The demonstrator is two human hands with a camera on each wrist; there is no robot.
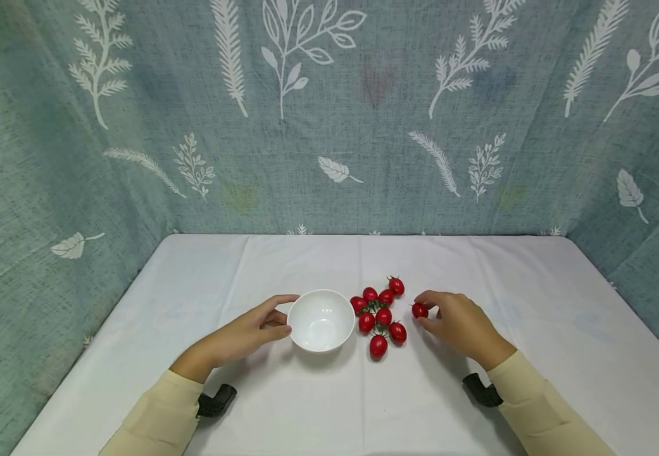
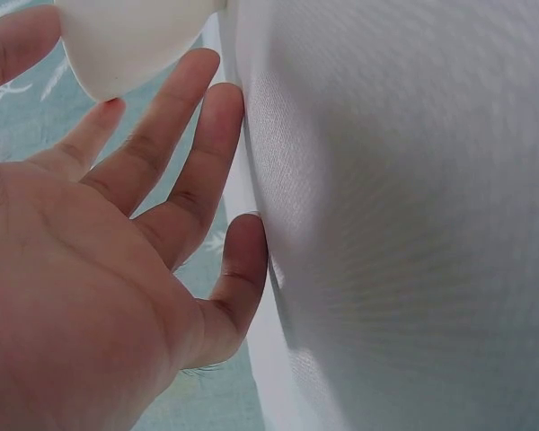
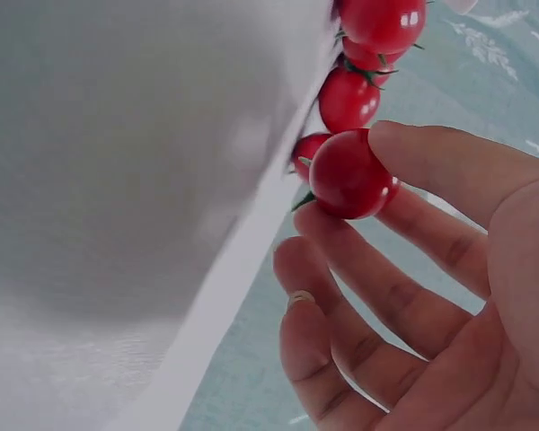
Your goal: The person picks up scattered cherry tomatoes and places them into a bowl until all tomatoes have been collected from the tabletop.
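Observation:
A white bowl (image 1: pixel 321 342) stands on the table just left of the tomatoes. My left hand (image 1: pixel 249 332) is at its left side, thumb and index fingertips against the bowl near the rim, the other fingers loosely extended. The left wrist view shows the bowl (image 2: pixel 130 40) between those fingertips. Between thumb and fingers my right hand (image 1: pixel 463 326) pinches a red cherry tomato (image 1: pixel 419 310), right of the group. That tomato (image 3: pixel 350 175) shows a green stem end in the right wrist view. Several more cherry tomatoes (image 1: pixel 366 323) lie clustered between bowl and right hand.
A white cloth covers the table (image 1: pixel 283 405). Behind and beside it hangs a grey-green curtain (image 1: pixel 363 126) with white leaf patterns. Black straps with cameras sit at both wrists, below beige sleeves (image 1: pixel 155 411).

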